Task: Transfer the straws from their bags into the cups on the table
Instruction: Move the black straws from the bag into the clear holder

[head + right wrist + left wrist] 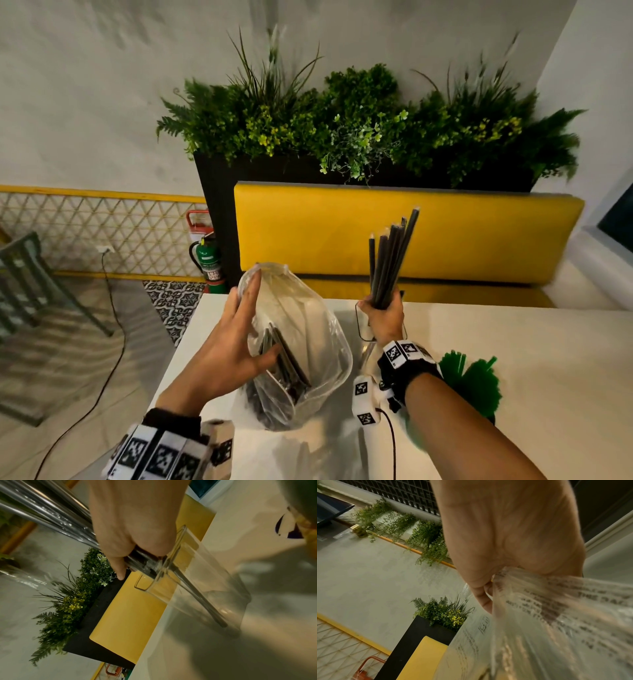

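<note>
A bundle of black straws (390,260) is hovering over a clear square cup (197,588) on the white tabletop (548,359). One straw already appears to be reaching into the cup, though blur is making this uncertain. If the bundle is being let go off-centre, straws could be catching the rim and spilling, or tipping the light cup. The right hand (383,317) is clenching around the bundle's lower end. The left hand (233,342), fingers mostly straight, thumb tucked in, is holding the clear plastic bag (308,359), where more black straws remain.
</note>
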`<state>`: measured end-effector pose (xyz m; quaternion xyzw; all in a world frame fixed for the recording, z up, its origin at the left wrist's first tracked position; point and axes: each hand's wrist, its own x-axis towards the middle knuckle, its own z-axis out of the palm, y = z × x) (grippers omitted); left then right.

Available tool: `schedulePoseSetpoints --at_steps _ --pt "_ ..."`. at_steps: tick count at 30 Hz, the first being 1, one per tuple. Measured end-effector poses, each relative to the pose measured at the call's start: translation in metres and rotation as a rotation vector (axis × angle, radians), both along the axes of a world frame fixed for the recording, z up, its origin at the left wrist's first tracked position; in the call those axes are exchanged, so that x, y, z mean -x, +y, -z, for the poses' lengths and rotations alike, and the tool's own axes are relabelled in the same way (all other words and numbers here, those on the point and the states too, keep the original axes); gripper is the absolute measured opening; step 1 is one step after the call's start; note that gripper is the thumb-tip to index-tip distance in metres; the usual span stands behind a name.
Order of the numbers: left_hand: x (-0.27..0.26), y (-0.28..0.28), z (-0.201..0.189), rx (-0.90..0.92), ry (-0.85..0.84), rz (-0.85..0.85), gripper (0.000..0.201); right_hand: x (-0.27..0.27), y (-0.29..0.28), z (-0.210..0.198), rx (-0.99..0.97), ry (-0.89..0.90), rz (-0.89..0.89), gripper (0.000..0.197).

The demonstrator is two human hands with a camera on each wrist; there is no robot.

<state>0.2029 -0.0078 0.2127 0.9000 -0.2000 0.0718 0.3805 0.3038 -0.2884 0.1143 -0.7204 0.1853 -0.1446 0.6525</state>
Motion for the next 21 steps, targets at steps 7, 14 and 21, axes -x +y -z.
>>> schedulePoseSetpoints --at_steps 7,14,21 --pt "0.004 -0.002 -0.003 0.007 0.033 0.005 0.112 0.000 -0.007 0.001 -0.024 0.052 -0.040 0.068" --pt "0.005 -0.005 -0.003 -0.002 0.023 0.014 0.112 0.001 -0.008 -0.002 -0.002 0.052 -0.112 0.062" --pt "0.006 -0.007 -0.004 -0.013 0.020 0.023 0.110 0.004 -0.010 -0.002 0.039 0.021 -0.174 0.071"
